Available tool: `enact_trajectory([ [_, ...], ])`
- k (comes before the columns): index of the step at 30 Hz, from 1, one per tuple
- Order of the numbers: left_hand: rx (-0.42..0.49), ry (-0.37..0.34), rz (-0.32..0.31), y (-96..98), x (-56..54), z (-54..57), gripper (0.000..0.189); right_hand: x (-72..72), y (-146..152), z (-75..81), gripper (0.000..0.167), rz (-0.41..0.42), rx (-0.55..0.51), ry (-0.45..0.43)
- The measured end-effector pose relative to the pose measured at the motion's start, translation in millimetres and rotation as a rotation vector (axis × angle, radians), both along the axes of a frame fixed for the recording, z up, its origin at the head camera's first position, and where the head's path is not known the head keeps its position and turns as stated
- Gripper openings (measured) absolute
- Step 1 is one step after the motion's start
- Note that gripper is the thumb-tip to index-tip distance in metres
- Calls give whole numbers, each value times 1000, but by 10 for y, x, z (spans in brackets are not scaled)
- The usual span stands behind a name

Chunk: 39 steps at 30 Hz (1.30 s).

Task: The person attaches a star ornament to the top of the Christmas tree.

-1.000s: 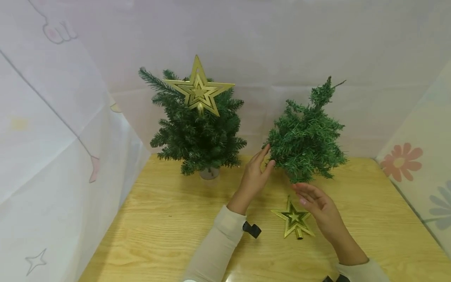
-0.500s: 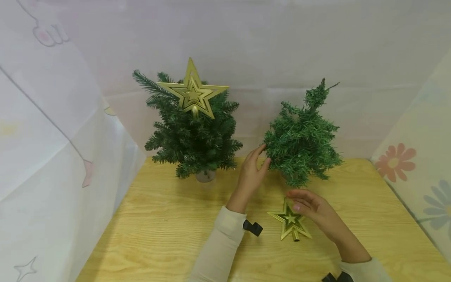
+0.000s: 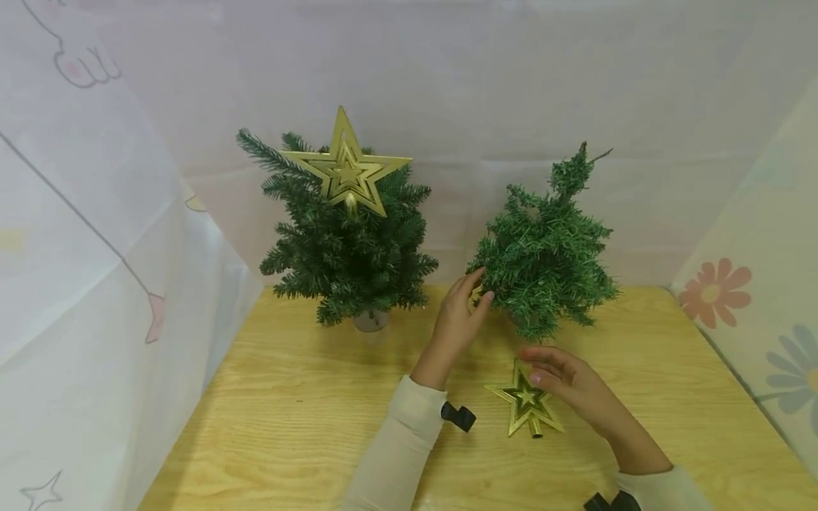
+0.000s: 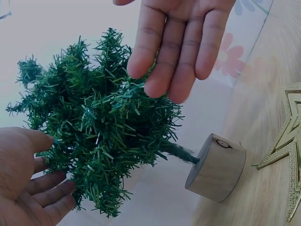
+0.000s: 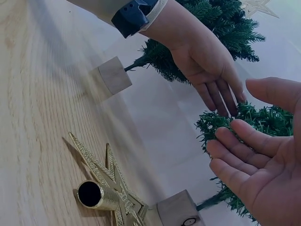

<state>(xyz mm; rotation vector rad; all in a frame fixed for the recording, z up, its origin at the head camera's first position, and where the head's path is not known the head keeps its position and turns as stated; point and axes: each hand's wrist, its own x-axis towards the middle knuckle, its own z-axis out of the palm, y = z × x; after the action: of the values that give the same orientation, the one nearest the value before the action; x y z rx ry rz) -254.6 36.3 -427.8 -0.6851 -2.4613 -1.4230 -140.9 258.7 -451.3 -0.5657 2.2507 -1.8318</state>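
The smaller green artificial Christmas tree (image 3: pixel 543 255) stands at the back right of the table on a round wooden base (image 4: pixel 217 167). At its left side my left hand (image 3: pixel 455 319) has its fingertips right at the lower branches, fingers relaxed and spread. My right hand (image 3: pixel 578 387) hovers in front of this tree, palm turned inward, fingers loosely extended with nothing in them. Below its fingers a gold star tree topper (image 3: pixel 525 397) lies on the table, its hollow socket (image 5: pixel 91 194) facing the front. The right fingertips overlap the star in the head view.
To the left stands a darker, fuller Christmas tree (image 3: pixel 345 262), with another gold star (image 3: pixel 348 170) on its top. Both trees are close to the pale cloth backdrop (image 3: pixel 460 78) behind the wooden table (image 3: pixel 275 426). Printed cloth hangs at both sides.
The head view has shifted slightly. My right hand has drawn a little toward me, away from the tree's foot and further over the loose star. My left hand stays beside the smaller tree.
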Motion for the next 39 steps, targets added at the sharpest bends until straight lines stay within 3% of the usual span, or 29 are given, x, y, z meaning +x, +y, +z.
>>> enact_trajectory([
  [6,7,17,-15,11,13,17,51,-40,35,-63,40,-56,107,-19],
  [13,25,-8,-43,-4,46,6,51,-41,50,-184,58,-110,410,25],
  [16,41,-12,-52,-8,53,5,51,-40,49,-216,65,-119,485,31],
  [25,45,-5,-51,-11,60,34,50,-69,56,-279,75,-70,574,7],
  [39,45,-9,-61,-13,73,44,52,-78,135,-409,78,-8,667,127],
])
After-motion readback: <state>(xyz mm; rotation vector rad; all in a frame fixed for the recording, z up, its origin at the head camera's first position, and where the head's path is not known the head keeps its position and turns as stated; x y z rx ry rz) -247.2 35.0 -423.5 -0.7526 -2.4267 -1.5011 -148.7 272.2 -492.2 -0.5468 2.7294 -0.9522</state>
